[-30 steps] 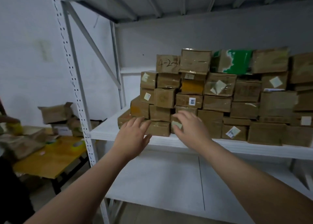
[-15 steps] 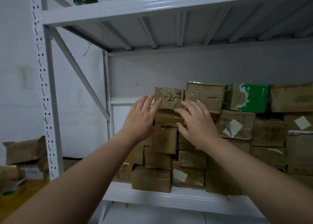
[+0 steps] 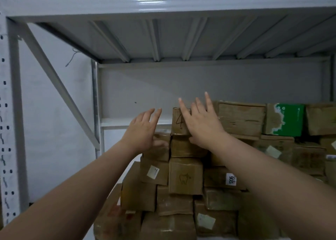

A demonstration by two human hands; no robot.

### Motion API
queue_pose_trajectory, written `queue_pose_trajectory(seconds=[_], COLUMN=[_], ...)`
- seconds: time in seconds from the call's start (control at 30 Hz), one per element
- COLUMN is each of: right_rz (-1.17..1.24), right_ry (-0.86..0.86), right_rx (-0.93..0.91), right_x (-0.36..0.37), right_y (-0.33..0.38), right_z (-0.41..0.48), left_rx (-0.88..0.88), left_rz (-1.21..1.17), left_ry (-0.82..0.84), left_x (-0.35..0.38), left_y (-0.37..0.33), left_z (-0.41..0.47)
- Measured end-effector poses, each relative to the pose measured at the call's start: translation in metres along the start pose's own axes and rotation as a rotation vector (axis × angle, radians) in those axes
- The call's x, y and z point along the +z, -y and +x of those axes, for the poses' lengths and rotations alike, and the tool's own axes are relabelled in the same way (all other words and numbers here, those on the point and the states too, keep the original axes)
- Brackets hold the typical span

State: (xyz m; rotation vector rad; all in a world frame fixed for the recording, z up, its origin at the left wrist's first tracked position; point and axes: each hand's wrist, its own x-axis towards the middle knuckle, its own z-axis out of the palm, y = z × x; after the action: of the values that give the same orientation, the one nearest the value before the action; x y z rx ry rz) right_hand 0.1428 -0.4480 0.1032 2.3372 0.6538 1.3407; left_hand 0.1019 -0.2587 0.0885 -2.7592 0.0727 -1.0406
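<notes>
Two bare forearms reach up from the bottom edge toward a stack (image 3: 138, 194) of brown cartons. Nearest rows: a tooth-drawing carton (image 3: 185, 178), and just right of it a 1206 carton (image 3: 221, 179) with a white label.

Left hand (image 3: 143, 132) hovers at the stack's upper left, fingers (image 3: 156, 115) straight and loose, released, gripping nothing. Its thumb lies close to a second-row carton; contact unclear.

Right hand (image 3: 201, 125) lies flat over the front of the marked box (image 3: 179, 123), fingers spread and extended past its top edge, not curled round it.

Marked box sits on the top row at the stack's left end, just beside a larger carton (image 3: 241, 119).

Against half a second ago:
- Both hands are higher.
- Right hand has slid across the box front, so only the "4" of the handwriting shows.
- Left hand has come off the box's side, and a gap is now open between them.

Farther right on the top row, a green box (image 3: 289, 119). Overhead, the grey upper shelf (image 3: 163, 3).
</notes>
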Motion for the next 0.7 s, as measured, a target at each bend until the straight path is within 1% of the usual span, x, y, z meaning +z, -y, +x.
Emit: queue_pose_trajectory(seconds=[0.13,0.23,0.3,0.37,0.47,0.53,0.57,0.63,0.7], right_rz=[0.203,0.287,0.239,0.217,0.236,0.242,0.250,0.287,0.396], right_ry=[-0.010,-0.124,-0.234,-0.394,-0.593,-0.671,-0.686,-0.678,-0.624], right_rx=[0.090,0.155,0.161,0.150,0.079,0.026,0.007,-0.016,-0.047], right_x=[0.005,0.002,0.002,0.006,0.005,-0.002,-0.005,-0.011,-0.018], right_y=[0.001,0.008,0.015,0.023,0.040,0.055,0.062,0.074,0.081], right_z=[0.004,-0.001,-0.004,-0.004,-0.002,0.001,0.003,0.007,0.008], left_rx=[-0.026,-0.044,-0.099,-0.171,-0.291,-0.296,-0.268,-0.236,-0.222], left_rz=[-0.272,-0.427,-0.648,-0.950,-1.358,-1.544,-1.631,-1.771,-1.822], left_ry=[0.008,-0.027,-0.069,-0.061,0.039,0.111,0.121,0.070,-0.012], left_x=[0.008,0.013,0.009,0.002,-0.011,-0.020,-0.023,-0.024,-0.021], left_y=[0.018,0.028,0.033,0.037,0.046,0.052,0.055,0.061,0.070], left_z=[-0.006,-0.011,-0.013,-0.010,-0.003,-0.002,-0.004,-0.006,-0.009])
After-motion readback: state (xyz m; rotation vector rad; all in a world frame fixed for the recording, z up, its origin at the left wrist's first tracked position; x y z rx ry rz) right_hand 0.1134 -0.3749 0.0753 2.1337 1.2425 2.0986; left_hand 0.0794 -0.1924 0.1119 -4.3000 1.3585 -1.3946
